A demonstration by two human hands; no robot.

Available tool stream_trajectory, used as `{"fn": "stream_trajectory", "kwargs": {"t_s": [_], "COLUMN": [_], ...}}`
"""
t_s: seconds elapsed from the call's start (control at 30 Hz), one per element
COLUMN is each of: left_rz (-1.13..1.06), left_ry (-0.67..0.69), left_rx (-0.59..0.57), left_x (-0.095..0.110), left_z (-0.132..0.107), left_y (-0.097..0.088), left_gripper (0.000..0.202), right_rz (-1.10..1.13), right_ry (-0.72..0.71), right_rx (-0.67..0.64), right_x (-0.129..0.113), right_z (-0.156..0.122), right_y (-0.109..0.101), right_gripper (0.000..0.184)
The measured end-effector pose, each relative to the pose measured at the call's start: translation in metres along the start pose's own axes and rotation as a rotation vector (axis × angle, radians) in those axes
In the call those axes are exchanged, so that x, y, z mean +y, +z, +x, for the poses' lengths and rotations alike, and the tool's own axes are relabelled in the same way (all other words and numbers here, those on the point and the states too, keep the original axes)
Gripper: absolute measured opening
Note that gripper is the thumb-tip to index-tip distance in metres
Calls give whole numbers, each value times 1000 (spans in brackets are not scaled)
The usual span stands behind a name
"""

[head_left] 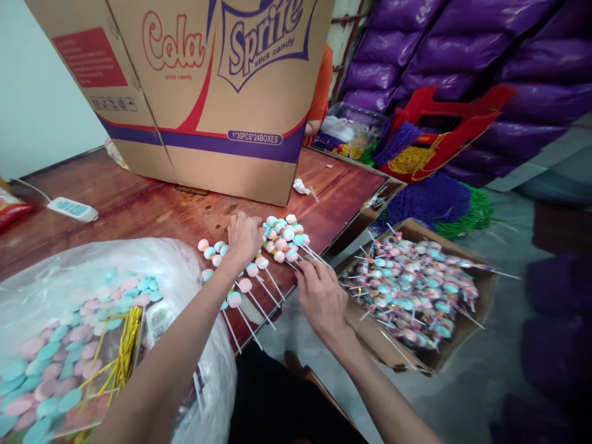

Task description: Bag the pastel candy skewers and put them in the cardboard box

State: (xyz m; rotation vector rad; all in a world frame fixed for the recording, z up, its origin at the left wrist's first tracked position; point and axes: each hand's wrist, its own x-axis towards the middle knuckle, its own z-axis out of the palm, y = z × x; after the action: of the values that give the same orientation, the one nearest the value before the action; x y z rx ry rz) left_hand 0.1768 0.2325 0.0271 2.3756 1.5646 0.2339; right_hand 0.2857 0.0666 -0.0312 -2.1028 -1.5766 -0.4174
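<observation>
Pink, white and blue marshmallow skewers (252, 269) lie side by side on the brown table, their white sticks jutting past its front edge. My left hand (245, 237) is over their far ends with bent fingers; what is under its fingertips is hidden. To the right, more skewers form a heaped bunch (284, 237). My right hand (321, 296) has its fingers curled at the sticks of that bunch and appears to grip them. At the left, a clear plastic bag (185, 259) holds many loose marshmallows (55, 351), with gold twist ties (132, 339) in a clear box on top.
A large cardboard carton (208, 117) stands on the table (342, 179) in front of me. Right of the table, an open box (370, 339) holds many wrapped candy skewers (416, 283). Behind are a red stool (444, 123), purple sacks (416, 49) and part of another person (321, 86).
</observation>
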Motion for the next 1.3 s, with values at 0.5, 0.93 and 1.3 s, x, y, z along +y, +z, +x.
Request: {"fn": "stream_trajectory", "kwargs": {"t_s": [0.5, 0.93, 1.3], "left_rz": [-162, -141, -267], "left_ry": [-73, 30, 76], "left_rx": [-32, -110, -72], "left_x": [-24, -16, -29], "left_z": [4, 20, 14], "left_y": [-5, 5, 15], "left_gripper": [18, 21, 23], "right_rz": [521, 133, 400], "right_ry": [98, 134, 103], "right_rx": [-39, -266, -149], "right_x": [-10, -22, -3], "right_z": [-8, 14, 12], "right_y": [-11, 8, 6], "right_gripper": [23, 22, 26]}}
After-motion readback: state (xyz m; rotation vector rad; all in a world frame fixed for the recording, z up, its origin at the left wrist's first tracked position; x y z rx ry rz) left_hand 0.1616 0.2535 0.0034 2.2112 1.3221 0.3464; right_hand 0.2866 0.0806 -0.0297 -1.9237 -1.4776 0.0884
